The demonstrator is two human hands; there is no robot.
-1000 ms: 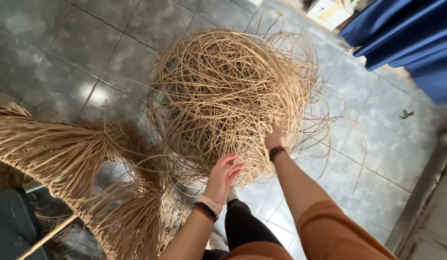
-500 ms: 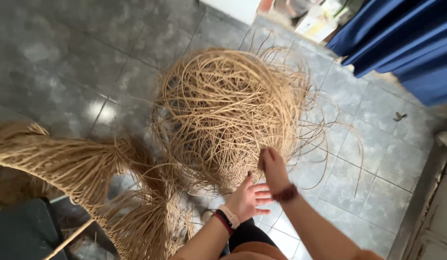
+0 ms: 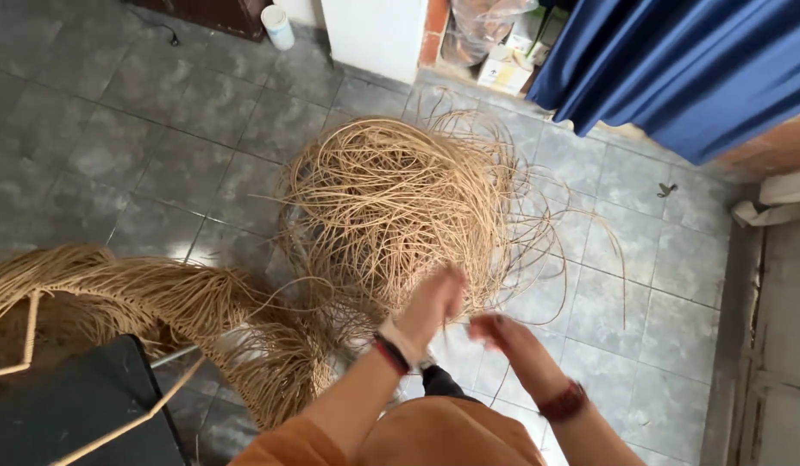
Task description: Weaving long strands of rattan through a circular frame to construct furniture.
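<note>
While the combed bundle of straw-coloured strands [image 3: 150,302] arcs along the lower left of the frame, its long axis running left to right before drooping toward the floor [image 3: 98,129], the tangled coil of cane [image 3: 400,207] at centre looks mostly unsorted, so much seems left. Just below it, the left hand [image 3: 430,311] is blurred and seems pinched on thin strands; I cannot tell its grip surely. Further right, the right hand [image 3: 503,336] is blurred too, its grip unclear. A blue curtain [image 3: 684,69] hangs upper right.
</note>
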